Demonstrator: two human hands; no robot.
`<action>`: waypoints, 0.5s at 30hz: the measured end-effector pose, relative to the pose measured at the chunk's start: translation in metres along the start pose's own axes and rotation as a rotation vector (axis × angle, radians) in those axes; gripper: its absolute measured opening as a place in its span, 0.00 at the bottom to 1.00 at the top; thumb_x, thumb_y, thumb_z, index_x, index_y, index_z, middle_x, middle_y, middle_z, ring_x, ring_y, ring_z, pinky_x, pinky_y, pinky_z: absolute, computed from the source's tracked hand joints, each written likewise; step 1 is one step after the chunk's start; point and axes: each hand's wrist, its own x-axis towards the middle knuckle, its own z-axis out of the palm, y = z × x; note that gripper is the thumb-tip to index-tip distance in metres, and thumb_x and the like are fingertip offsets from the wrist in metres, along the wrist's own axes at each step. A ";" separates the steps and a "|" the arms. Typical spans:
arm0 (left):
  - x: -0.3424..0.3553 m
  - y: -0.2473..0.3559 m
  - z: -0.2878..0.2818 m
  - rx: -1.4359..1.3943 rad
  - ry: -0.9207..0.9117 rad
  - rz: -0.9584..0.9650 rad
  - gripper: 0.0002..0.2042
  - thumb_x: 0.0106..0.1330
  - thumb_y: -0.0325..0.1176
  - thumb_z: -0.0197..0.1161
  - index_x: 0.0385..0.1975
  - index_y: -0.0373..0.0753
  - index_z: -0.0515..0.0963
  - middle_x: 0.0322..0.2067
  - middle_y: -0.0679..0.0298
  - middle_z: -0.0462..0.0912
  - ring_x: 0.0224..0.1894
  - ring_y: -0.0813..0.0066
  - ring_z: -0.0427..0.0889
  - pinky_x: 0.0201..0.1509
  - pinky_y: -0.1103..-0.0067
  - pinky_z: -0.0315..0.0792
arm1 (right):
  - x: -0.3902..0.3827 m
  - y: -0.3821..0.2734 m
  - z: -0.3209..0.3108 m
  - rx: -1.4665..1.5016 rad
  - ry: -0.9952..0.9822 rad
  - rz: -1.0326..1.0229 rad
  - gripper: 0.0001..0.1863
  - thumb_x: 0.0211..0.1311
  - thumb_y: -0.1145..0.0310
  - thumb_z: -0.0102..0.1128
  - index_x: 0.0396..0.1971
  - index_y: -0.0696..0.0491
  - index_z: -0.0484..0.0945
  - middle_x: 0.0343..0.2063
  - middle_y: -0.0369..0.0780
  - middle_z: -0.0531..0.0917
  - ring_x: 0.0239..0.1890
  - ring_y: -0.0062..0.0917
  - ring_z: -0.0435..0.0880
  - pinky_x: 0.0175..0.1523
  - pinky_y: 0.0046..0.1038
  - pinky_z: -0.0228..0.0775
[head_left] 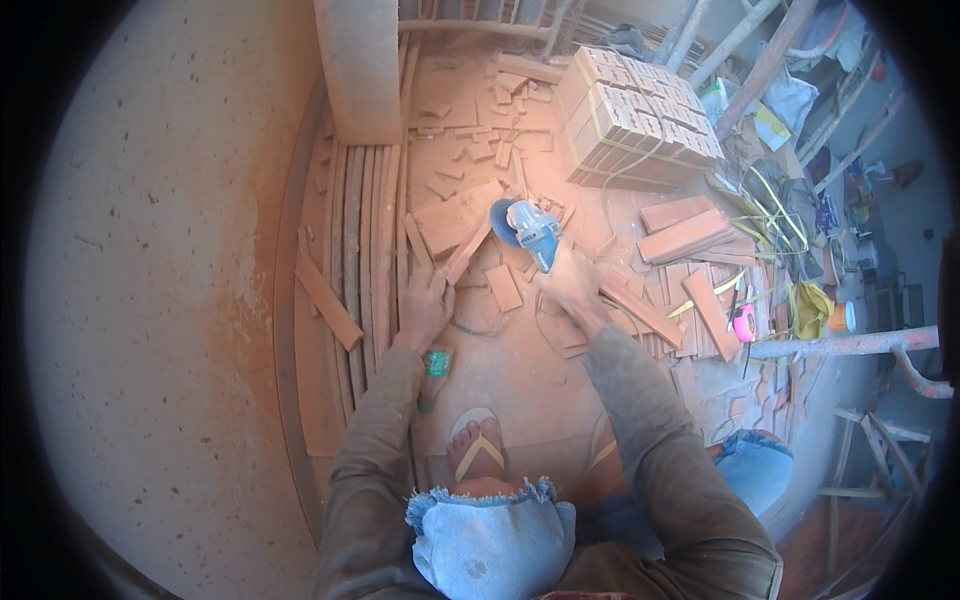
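Observation:
My right hand (pixel 571 283) is closed around the blue body of an angle grinder (pixel 540 240). The grinder's dark round disc (pixel 503 222) is at the far end of a narrow reddish brick tile (pixel 468 254); whether it touches the tile I cannot tell. My left hand (pixel 427 302) grips the near end of that tile. Beneath and beyond it lies a wider flat reddish slab (pixel 452 218). A loose tile piece (pixel 504 288) lies on the dusty floor between my hands. A small green packet (pixel 437 363) is beside my left wrist.
A strapped stack of bricks (pixel 640 120) stands at the far right. Loose tiles (pixel 685 232) and a pink tape measure (pixel 744 323) lie to the right. Long strips (pixel 365 230) run along the left wall, past a post (pixel 360 75). Broken pieces (pixel 480 150) litter the far floor.

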 end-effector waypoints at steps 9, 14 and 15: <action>-0.001 0.001 0.003 0.030 0.002 0.042 0.14 0.59 0.23 0.67 0.46 0.33 0.81 0.33 0.53 0.74 0.36 0.52 0.77 0.38 0.62 0.73 | 0.001 -0.004 0.002 0.014 0.008 0.015 0.37 0.51 0.58 0.73 0.57 0.60 0.67 0.51 0.56 0.82 0.54 0.53 0.84 0.57 0.50 0.75; 0.002 0.001 -0.001 0.042 -0.019 0.027 0.13 0.62 0.25 0.66 0.47 0.33 0.80 0.35 0.52 0.74 0.37 0.50 0.78 0.39 0.60 0.74 | -0.004 -0.005 -0.002 0.002 -0.020 0.013 0.37 0.52 0.56 0.72 0.57 0.60 0.67 0.51 0.56 0.82 0.54 0.53 0.84 0.57 0.50 0.75; 0.002 0.001 -0.001 0.040 -0.025 0.021 0.13 0.62 0.25 0.66 0.46 0.33 0.80 0.35 0.52 0.74 0.37 0.50 0.78 0.39 0.60 0.74 | -0.005 -0.004 -0.002 -0.001 -0.021 0.011 0.37 0.52 0.56 0.72 0.58 0.60 0.67 0.51 0.56 0.82 0.54 0.53 0.84 0.57 0.50 0.75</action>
